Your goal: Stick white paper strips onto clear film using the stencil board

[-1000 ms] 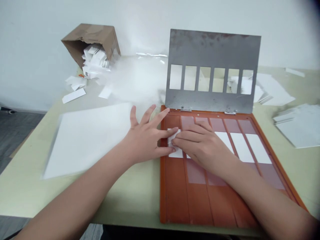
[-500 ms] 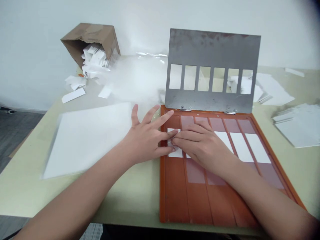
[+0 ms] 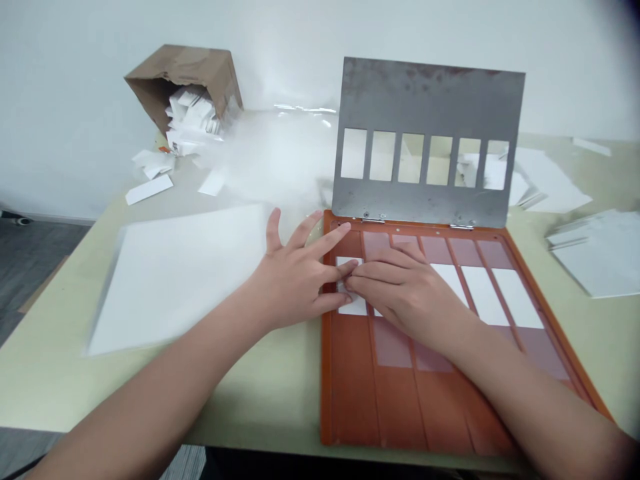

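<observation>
Far left: a brown cardboard box (image 3: 175, 73) tipped on its side, spilling white paper slips (image 3: 190, 117) onto a pale green table (image 3: 60, 380).
Left: a wide, flat stack of white sheets (image 3: 170, 280).
Far centre: a grey steel plate (image 3: 430, 87) with six rectangular windows, hinged upright.
Right: loose white sheets (image 3: 600, 253).
Centre near: an orange-red slotted tray (image 3: 390, 407), white strips lying across its slots.
Left hand (image 3: 295, 283): open, fingers spread, resting over the tray's left edge.
Right hand (image 3: 405, 293): fingers together, gently curved, lying across the tray.
White strip (image 3: 353, 305): in the leftmost slot, beneath both hands' fingertips, which meet over it; they hide it partly, so any pinch is hard to tell.
</observation>
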The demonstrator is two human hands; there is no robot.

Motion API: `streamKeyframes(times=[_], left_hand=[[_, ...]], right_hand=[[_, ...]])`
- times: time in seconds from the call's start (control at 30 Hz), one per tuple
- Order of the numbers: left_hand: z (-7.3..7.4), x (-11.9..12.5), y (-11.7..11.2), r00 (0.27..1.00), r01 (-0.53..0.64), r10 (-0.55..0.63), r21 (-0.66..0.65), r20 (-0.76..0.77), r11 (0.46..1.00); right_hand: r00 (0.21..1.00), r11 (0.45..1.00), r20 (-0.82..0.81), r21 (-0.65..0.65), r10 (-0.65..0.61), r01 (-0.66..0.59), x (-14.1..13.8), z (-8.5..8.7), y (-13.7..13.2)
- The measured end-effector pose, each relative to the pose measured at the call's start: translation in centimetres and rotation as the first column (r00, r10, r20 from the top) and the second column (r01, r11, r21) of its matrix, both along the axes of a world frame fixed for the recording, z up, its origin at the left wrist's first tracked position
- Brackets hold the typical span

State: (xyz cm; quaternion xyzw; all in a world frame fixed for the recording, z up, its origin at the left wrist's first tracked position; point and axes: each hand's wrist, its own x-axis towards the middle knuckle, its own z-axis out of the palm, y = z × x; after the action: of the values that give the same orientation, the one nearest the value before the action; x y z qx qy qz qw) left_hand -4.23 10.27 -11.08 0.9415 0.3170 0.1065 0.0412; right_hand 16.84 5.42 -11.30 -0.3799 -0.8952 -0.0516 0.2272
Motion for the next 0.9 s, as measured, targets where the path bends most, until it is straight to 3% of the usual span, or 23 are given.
streamKeyframes(times=[0.17, 0.47, 0.9], left_hand=[[0.00, 0.07, -0.03, 1.000, 0.007, -0.006, -0.013, 0.012, 1.000], [0.64, 0.16, 0.19, 0.999, -0.046, 0.043, -0.213, -0.017, 0.976], [0.76, 0.27, 0.08, 0.999, -0.053, 0.050, -0.221, -0.019, 0.974]], right_hand=[[1.000, 1.000, -0.031, 0.001, -0.006, 0.006, 0.01, 0.01, 0.05], [0.998, 0.999, -0.058, -0.040, -0.030, 0.027, 0.17, -0.17, 0.00], [0.998, 0.999, 0.038, -0.011, -0.044, 0.044, -0.23, 0.43, -0.39]])
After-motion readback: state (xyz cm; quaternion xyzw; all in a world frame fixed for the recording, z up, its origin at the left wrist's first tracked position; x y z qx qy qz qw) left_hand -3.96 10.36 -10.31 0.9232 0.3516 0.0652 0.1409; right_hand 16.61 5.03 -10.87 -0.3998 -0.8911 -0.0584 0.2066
